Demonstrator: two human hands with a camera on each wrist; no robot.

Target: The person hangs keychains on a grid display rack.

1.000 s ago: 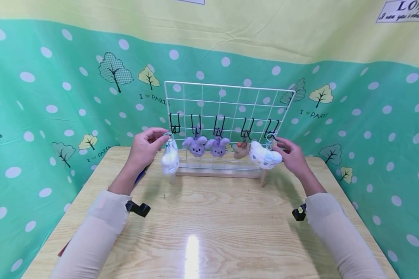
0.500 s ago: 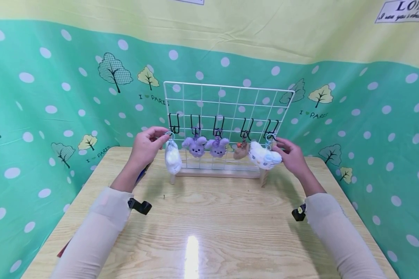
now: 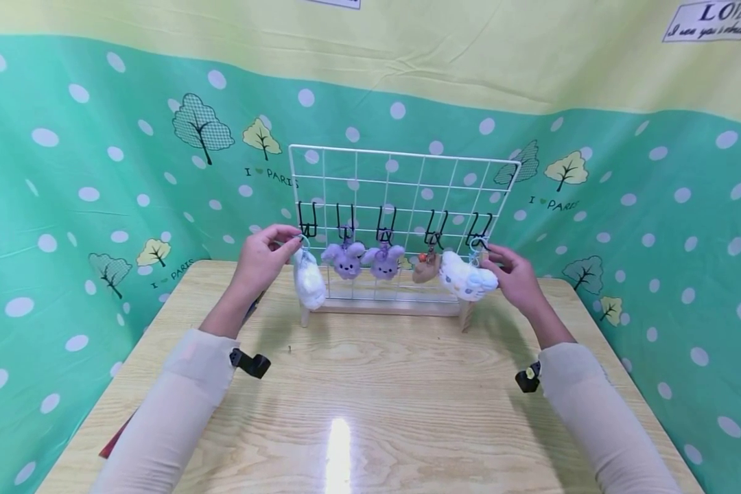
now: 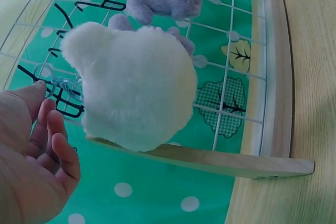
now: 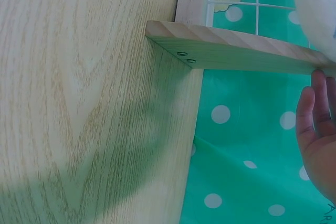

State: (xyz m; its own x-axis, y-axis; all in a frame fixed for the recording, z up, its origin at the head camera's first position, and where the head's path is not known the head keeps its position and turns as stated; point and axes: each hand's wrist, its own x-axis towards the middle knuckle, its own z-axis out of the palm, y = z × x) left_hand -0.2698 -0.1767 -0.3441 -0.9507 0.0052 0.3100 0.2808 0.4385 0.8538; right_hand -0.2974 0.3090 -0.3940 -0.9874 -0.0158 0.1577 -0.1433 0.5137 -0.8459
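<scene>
My left hand [image 3: 262, 261] pinches the pale blue ring of a white plush keychain [image 3: 309, 281] between thumb and index finger, right by the leftmost black hook [image 3: 307, 230]. Up close in the left wrist view, the plush [image 4: 136, 87] turns its plain furry side to the camera. On the right, the fingers of my right hand [image 3: 515, 274] hold the blue ring of another white plush keychain [image 3: 466, 278] at the rightmost black hook [image 3: 478, 226]. Whether either ring sits on its hook cannot be made out. The right fingertips are partly hidden.
Between my hands, two purple plush keychains [image 3: 346, 261] and a brown one [image 3: 427, 269] hang from hooks on a white wire grid [image 3: 401, 165]. Its wooden foot [image 4: 236, 163] stands on the wooden table [image 3: 407, 405]. Behind is a green patterned cloth [image 3: 136, 137].
The left white plush has swung to the right and turned its face away. My left hand has shifted slightly right, toward the hook. My right hand stays in place.
</scene>
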